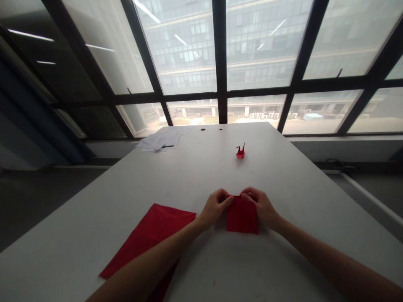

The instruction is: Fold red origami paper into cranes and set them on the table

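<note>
A small red paper square [242, 216] is between my hands, its far edge raised a little toward my fingers. My left hand [217, 205] pinches its far left corner between thumb and fingers. At the far right part of the same edge, my right hand [258, 203] grips the paper with thumb and fingertips. Beneath my left forearm lies a larger red paper sheet [154, 230] with crease lines, partly hidden by the arm. Farther off, a folded red paper crane [240, 152] stands upright on the white table [208, 167].
White paper sheets [160, 139] lie at the table's far left, with a dark pen [168, 146] on them. Two small dark spots, one a round hole [203, 129], are near the far edge. Large framed windows [189, 46] rise behind the table.
</note>
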